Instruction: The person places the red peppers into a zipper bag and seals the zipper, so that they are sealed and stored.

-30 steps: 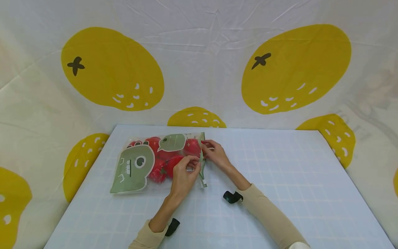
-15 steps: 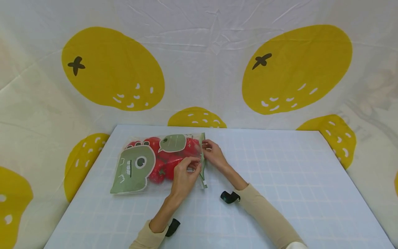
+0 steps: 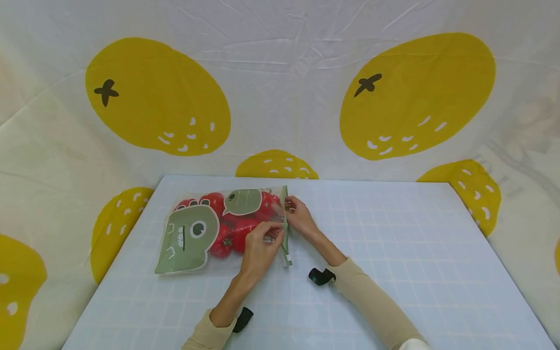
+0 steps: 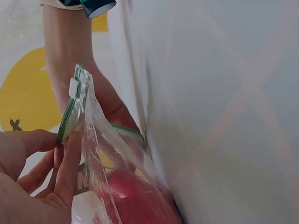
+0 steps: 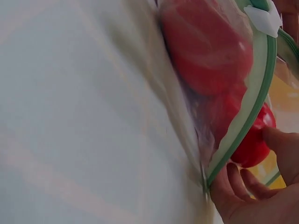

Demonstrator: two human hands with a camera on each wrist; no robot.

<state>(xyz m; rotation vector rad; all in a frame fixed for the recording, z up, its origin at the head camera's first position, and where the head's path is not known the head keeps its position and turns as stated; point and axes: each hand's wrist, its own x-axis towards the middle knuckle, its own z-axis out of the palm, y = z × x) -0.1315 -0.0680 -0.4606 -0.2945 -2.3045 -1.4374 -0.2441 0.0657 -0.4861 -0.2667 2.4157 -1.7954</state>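
Observation:
A clear slider bag (image 3: pixel 188 243) with a green cartoon animal print lies on the table at left, filled with several red bell peppers (image 3: pixel 221 241). Its mouth, edged in green, faces right and gapes apart. My left hand (image 3: pixel 261 245) pinches the upper green edge (image 4: pixel 67 119) between thumb and fingers and lifts it, near the white slider (image 4: pixel 73 87). At the mouth, my right hand (image 3: pixel 299 215) has its thumb and bent fingers about the end of one bell pepper (image 5: pixel 254 144); the lower green edge crosses in front of these fingers.
The table (image 3: pixel 415 253) has a pale blue gridded cover. Behind it hangs a white cloth (image 3: pixel 284 97) printed with yellow fruit. A black wrist camera (image 3: pixel 321 276) sits under the right sleeve, another black camera (image 3: pixel 242 319) by the left.
The right hand has shifted slightly toward me. The red that showed at its fingertips outside the bag edge now lies within the bag. The left hand keeps its place on the edge.

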